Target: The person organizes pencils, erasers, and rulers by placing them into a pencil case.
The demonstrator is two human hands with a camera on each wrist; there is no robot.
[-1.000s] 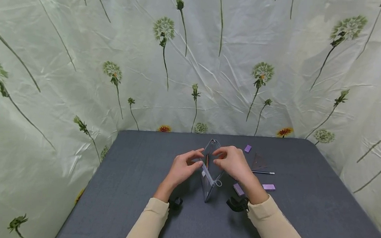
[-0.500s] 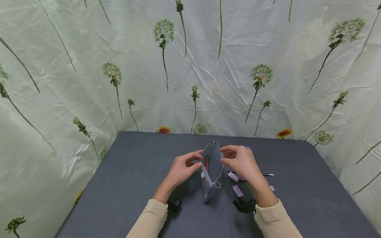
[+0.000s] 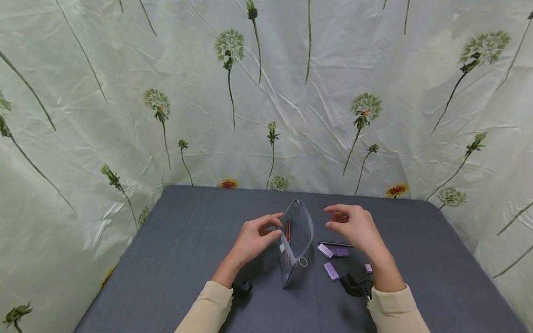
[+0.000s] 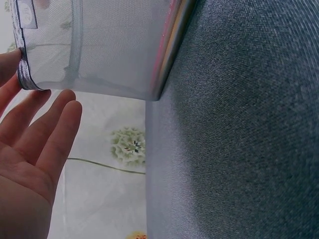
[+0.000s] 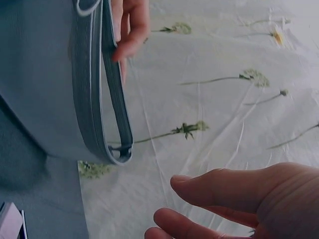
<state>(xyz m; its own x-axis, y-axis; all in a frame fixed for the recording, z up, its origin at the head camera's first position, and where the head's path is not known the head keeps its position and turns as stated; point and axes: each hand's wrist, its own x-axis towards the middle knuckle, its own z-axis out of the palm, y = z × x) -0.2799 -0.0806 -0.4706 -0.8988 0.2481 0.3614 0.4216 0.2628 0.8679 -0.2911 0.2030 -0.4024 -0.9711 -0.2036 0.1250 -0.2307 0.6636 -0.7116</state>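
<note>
Tipping looks like the main risk: the clear mesh pencil pouch (image 3: 294, 245) stands on its narrow bottom edge on the grey worktop (image 3: 182, 265), mouth open, and only the left hand (image 3: 252, 242) steadies it. That hand pinches the left lip of the opening between thumb and fingertips; in the left wrist view its other fingers (image 4: 47, 129) lie fairly straight just below the pouch's hem. If this pinch slackens, the soft pouch would likely flop over or fold closed, and the red pencil (image 3: 288, 231) showing inside could slide out.

The pouch sits between the two hands, touching the left one and apart from the right. The right hand (image 3: 358, 230) hovers to the right of the open mouth, fingers relaxed and slightly bent, holding nothing, clear of the zipper edge (image 5: 112, 99) in its wrist view. Beneath and beside it lie the loose pieces: a dark pen (image 3: 333, 244), and purple erasers (image 3: 331, 271) near the pouch's foot. A careless sweep of that hand could scatter them across the worktop.
</note>
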